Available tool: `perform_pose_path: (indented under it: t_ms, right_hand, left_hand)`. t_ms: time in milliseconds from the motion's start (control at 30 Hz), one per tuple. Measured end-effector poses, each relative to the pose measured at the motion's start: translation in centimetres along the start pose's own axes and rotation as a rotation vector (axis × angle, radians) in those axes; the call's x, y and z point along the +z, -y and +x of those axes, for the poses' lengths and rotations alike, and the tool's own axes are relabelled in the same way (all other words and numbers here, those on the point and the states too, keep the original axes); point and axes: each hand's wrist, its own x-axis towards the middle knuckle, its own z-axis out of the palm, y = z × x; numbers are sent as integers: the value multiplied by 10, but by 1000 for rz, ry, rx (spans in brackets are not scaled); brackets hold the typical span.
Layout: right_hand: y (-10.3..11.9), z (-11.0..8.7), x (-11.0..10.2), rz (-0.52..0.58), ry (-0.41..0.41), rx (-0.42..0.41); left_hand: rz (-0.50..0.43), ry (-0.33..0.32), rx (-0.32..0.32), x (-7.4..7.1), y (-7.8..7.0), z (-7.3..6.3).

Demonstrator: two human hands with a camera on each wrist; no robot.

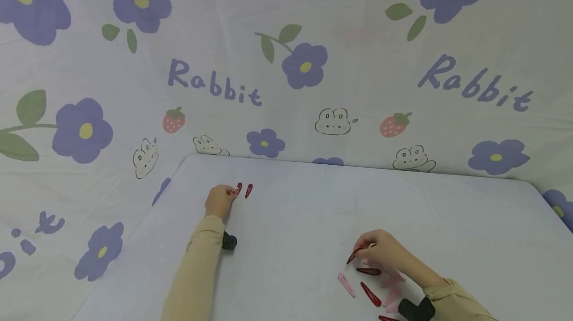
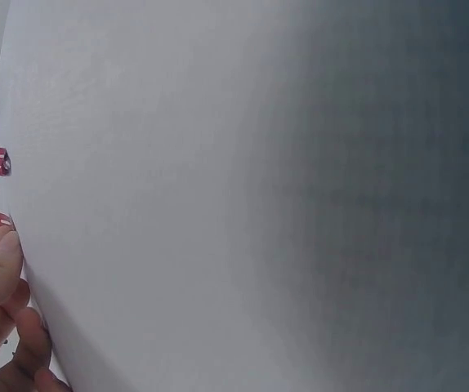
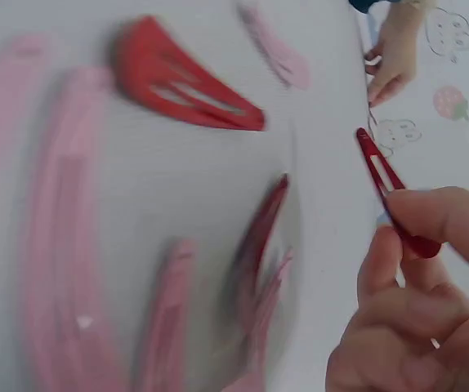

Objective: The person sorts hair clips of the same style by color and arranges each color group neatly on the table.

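Red clip (image 3: 389, 173) in right fingers (image 3: 380, 265); backdrop cloth (image 1: 367, 74) lettered "Rabbit" twice.

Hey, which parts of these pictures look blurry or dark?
Right wrist: the nearest pink clip is blurred, the held red clip sharper; left wrist: the right side fades into dark blur; head: light looks soft and fairly even.

two red hair clips (image 1: 248, 190) sit side by side; a pinched red clip (image 3: 390, 174) tilts near pink clips (image 1: 346, 285)

L hand (image 1: 219, 201) & R hand (image 1: 380, 250) bare. L sleeve (image 1: 195, 271) & R sleeve (image 1: 457, 301) long, beige, creased. L wrist cam (image 1: 230, 242) & R wrist cam (image 1: 417, 309) blk, small, chunky.
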Motion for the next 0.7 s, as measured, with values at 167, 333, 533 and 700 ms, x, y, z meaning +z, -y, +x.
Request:
perform_pose_path:
  t_ms: [167, 333, 533, 700]
  right_hand:
    - [6, 21, 2, 136, -7, 83]
    - [18, 42, 7, 199, -48, 123]
    - [28, 64, 16, 264, -74, 123]
    - [28, 85, 30, 313, -92, 139]
  left_hand:
    - [-4, 5, 3, -3, -1, -1]
    - [-14, 4, 5, -4, -1, -1]
    - [-54, -11, -7, -2, 0, -1]
    - [-58, -18, -23, -3, 0, -3]
